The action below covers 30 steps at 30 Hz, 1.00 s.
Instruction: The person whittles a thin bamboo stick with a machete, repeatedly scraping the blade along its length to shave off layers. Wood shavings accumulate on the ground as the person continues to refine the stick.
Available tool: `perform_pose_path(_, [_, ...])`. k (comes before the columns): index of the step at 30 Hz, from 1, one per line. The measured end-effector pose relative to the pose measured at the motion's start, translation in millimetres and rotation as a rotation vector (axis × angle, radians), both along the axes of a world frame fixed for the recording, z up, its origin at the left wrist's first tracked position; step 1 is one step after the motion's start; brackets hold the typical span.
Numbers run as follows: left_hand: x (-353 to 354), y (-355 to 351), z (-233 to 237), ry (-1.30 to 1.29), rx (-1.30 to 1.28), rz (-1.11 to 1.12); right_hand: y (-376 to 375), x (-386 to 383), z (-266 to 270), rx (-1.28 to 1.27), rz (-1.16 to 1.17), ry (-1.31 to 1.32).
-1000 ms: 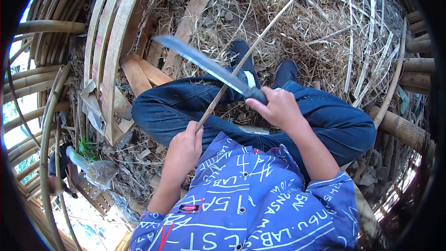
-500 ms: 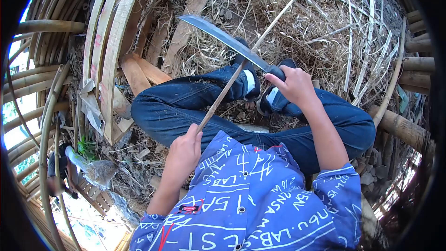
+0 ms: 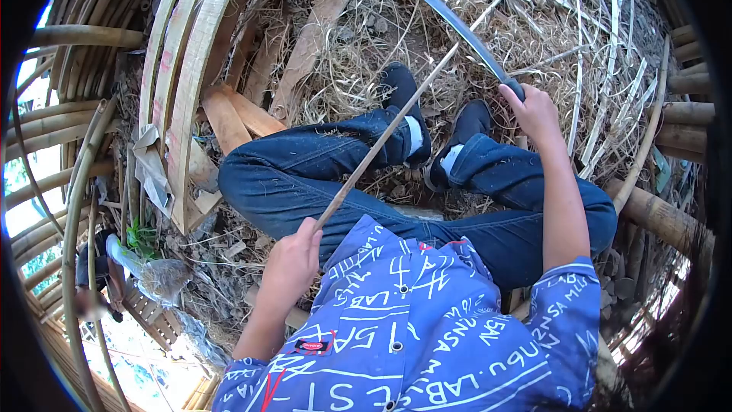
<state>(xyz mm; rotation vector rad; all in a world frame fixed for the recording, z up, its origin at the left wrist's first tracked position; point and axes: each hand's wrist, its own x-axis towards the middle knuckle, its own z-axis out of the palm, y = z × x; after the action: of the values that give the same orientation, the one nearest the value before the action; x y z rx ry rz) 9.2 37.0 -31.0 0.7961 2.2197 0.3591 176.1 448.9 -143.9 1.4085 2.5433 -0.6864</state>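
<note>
Presently, left hand (image 3: pixel 293 259) is clamped on stick's (image 3: pixel 381 143) near end, right hand (image 3: pixel 535 113) on knife's (image 3: pixel 474 42) handle, blade crossing stick's far half, contact unclear; good control probably wants stick steady, blade shallow.

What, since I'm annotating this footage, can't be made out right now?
Head view: much of the knife handle, covered by the right hand.
Head view: near end of the stick, hidden by the left hand.
Head view: upper part of the shirt, cut off by the bottom edge.
</note>
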Motion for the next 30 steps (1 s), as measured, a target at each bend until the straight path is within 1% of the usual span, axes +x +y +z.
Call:
perform_pose_path(1, [-2,-2,-2,0.010,0.019,0.006,1,1,3,0.042,0.012,-0.011])
perform_pose_path(2, [-4,-3,-4,0.018,0.037,0.007,-2,-2,7,0.033,0.005,0.003])
perform_pose_path(5, [-10,-2,-1,0.021,0.004,0.003,-8,-6,-6,0.062,0.025,0.040])
perform_pose_path(7, [-10,-2,-2,0.032,0.001,0.004,-23,-7,-7,0.043,-0.004,0.088])
perform_pose_path(9, [-10,-3,-7,-0.010,0.010,0.020,-39,-9,-9,-0.101,-0.112,0.198])
perform_pose_path(11, [-11,-2,-12,-0.029,0.009,0.029,-62,-10,-11,-0.160,-0.111,0.230])
perform_pose_path(12, [-11,-2,-15,-0.046,0.008,0.049,-74,-9,-15,-0.176,-0.055,0.266])
perform_pose_path(13, [-12,-3,-17,-0.050,0.012,0.039,-88,-12,-7,-0.223,-0.022,0.223])
perform_pose_path(14, [-14,-4,-20,-0.055,0.020,0.047,-105,-14,-4,-0.213,0.031,0.231])
perform_pose_path(15, [-15,-5,-23,-0.059,0.028,0.054,-120,-16,4,-0.254,0.090,0.255])
perform_pose_path(18, [-16,-16,-36,-0.042,0.058,0.044,-163,-16,-1,-0.356,0.254,0.325])
perform_pose_path(19, [-17,-21,-41,-0.022,0.083,0.040,-172,-18,0,-0.298,0.337,0.285])
perform_pose_path(21, [-18,-31,-47,-0.024,0.101,0.023,-176,-20,-9,-0.245,0.414,0.322])
perform_pose_path(23, [-18,-31,-48,-0.064,0.078,0.092,-169,-22,-14,-0.218,0.429,0.323])
perform_pose_path(25, [-18,-30,-48,-0.069,0.109,0.085,-160,-23,-17,-0.162,0.491,0.251])
perform_pose_path(27, [-17,-34,-51,-0.062,0.107,0.079,-144,-22,-25,-0.106,0.400,0.256])
perform_pose_path(29, [-16,-33,-54,-0.048,0.142,0.073,-121,-18,-33,-0.105,0.344,0.234])
perform_pose_path(30, [-16,-32,-55,-0.055,0.122,0.084,-114,-17,-34,-0.078,0.369,0.241])
